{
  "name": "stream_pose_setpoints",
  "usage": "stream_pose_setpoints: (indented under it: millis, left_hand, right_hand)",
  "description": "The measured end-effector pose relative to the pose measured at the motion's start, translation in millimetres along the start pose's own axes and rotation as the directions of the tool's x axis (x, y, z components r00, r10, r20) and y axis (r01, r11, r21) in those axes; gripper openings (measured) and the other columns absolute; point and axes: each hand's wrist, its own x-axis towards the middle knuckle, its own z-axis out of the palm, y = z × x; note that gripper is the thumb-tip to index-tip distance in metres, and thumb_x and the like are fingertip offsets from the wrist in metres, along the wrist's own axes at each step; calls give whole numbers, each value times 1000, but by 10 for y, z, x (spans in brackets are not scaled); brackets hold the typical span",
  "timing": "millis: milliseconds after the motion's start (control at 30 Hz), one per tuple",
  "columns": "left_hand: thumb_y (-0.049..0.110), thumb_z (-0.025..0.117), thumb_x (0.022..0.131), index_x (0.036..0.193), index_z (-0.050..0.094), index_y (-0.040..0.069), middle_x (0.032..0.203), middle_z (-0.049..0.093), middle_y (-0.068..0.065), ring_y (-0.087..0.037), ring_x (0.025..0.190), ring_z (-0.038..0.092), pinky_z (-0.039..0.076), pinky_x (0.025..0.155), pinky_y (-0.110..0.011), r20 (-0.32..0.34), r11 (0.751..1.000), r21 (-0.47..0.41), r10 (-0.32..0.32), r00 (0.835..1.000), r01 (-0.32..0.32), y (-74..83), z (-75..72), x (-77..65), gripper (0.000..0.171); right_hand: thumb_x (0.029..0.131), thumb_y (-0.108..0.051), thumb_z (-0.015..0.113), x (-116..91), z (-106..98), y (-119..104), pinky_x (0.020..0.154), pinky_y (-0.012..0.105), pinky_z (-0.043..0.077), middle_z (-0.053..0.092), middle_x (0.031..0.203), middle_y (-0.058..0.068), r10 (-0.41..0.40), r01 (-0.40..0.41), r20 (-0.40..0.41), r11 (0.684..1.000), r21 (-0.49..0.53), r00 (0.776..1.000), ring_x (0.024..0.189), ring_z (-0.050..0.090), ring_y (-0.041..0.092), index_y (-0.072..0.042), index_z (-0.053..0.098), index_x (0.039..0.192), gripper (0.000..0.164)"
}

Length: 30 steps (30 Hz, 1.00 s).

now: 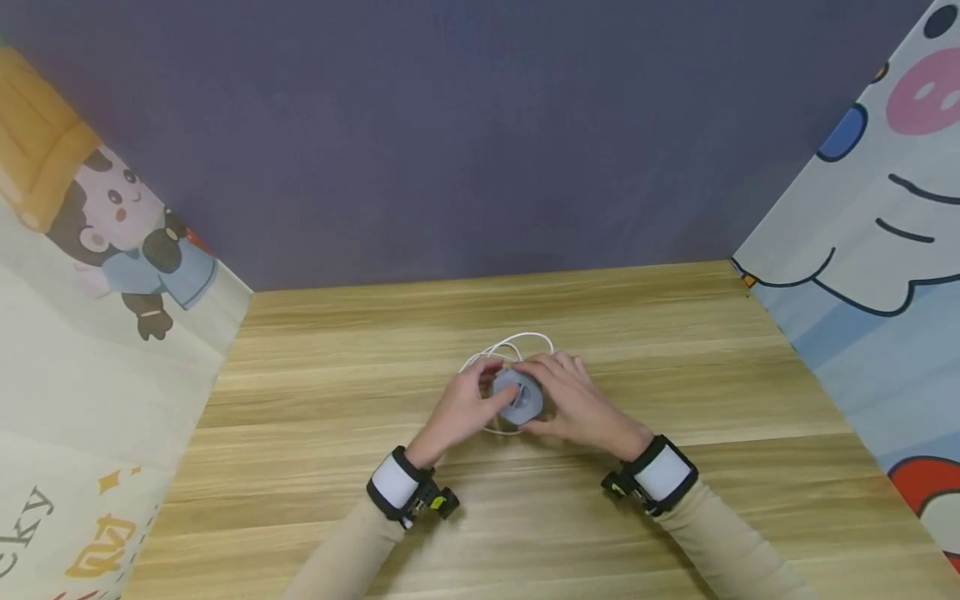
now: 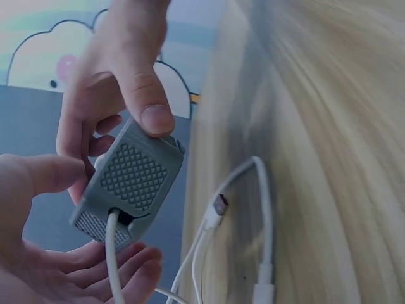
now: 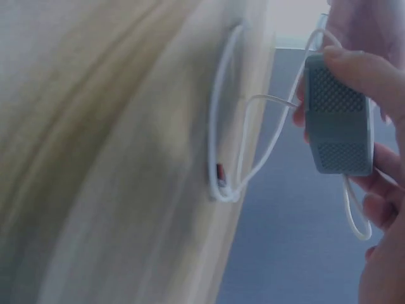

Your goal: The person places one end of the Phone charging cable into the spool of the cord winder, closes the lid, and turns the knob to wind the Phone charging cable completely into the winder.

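A grey, many-sided cable winder (image 1: 531, 406) with diamond-textured sides is held between both hands above the table. My left hand (image 1: 463, 406) has its thumb over the round recess in the top face, its fingers around the far side and underneath. The right hand (image 1: 583, 408) grips the opposite side, thumb at the near edge and index finger at the far edge. A white cable (image 2: 111, 253) comes out of a dark slot in the winder's side. More of it loops on the wood, with a USB plug (image 2: 219, 204) lying among the loops.
The wood-grain table (image 1: 337, 350) meets a dark blue-grey back panel (image 1: 480, 150). Cartoon-printed panels stand along the left side (image 1: 112, 367) and right side (image 1: 862, 250). A white connector (image 2: 264, 291) shows low in the left wrist view.
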Motion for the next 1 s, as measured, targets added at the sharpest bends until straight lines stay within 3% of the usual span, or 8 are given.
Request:
stream_pose_setpoints:
  millis: [133, 267, 467, 567, 633, 867, 1000]
  left_hand:
    - [31, 69, 98, 146, 51, -1, 135, 63, -21, -33, 119, 65, 59, 95, -40, 96, 981, -159, -97, 991, 111, 32, -57, 15, 60]
    - [29, 69, 98, 150, 47, 4, 137, 62, -20, -32, 124, 62, 58, 96, -39, 195, 930, -299, -160, 968, 214, 52, -106, 28, 62]
    - [16, 62, 100, 154, 42, 2, 138, 60, -20, -21, 118, 64, 53, 106, -37, 340, 830, -496, -85, 937, 255, 34, -156, 31, 59]
    - [10, 59, 99, 153, 41, -2, 137, 60, -17, -14, 115, 64, 52, 107, -33, 378, 778, -563, -58, 924, 279, 27, -171, 26, 59]
    - [8, 57, 98, 152, 40, -7, 136, 60, -16, -12, 112, 64, 52, 106, -31, 388, 757, -586, -53, 920, 291, 21, -174, 23, 58]
    - [6, 58, 98, 148, 41, -14, 140, 58, -26, -11, 108, 67, 55, 102, -28, 391, 743, -597, -59, 918, 302, -2, -166, 16, 57]
    - [5, 57, 98, 148, 40, -15, 144, 54, -30, -16, 115, 66, 54, 104, -31, 383, 741, -601, -61, 922, 299, -16, -161, 7, 57]
  right_hand:
    - [68, -38, 97, 17, -73, -10, 90, 39, 37, 59, 137, 6, -34, 34, 0, 999, -2, 999, 112, 48, 22, -10, 53, 146, 94]
    - [68, -35, 97, 32, -134, -17, 88, 36, 34, 58, 140, 4, -72, 72, 1, 997, 7, 997, 110, 46, 19, -12, 51, 149, 95]
    - [70, -31, 96, 47, -206, -36, 87, 35, 33, 57, 142, 4, -92, 91, 19, 995, 38, 996, 111, 45, 19, -13, 50, 151, 95]
    - [70, -29, 96, 47, -230, -40, 88, 35, 33, 57, 144, 4, -86, 84, 34, 995, 55, 996, 112, 46, 19, -13, 50, 151, 94]
    - [71, -28, 96, 46, -239, -40, 88, 35, 33, 57, 144, 4, -84, 81, 43, 995, 59, 996, 113, 46, 19, -13, 50, 151, 93]
    - [72, -31, 94, 23, -260, -40, 91, 39, 36, 54, 146, 9, -92, 90, 34, 994, 68, 995, 118, 47, 23, -10, 47, 152, 95]
    - [83, -32, 86, 19, -280, -40, 94, 43, 39, 56, 142, 9, -113, 116, -29, 988, 102, 993, 121, 48, 25, -14, 54, 147, 74]
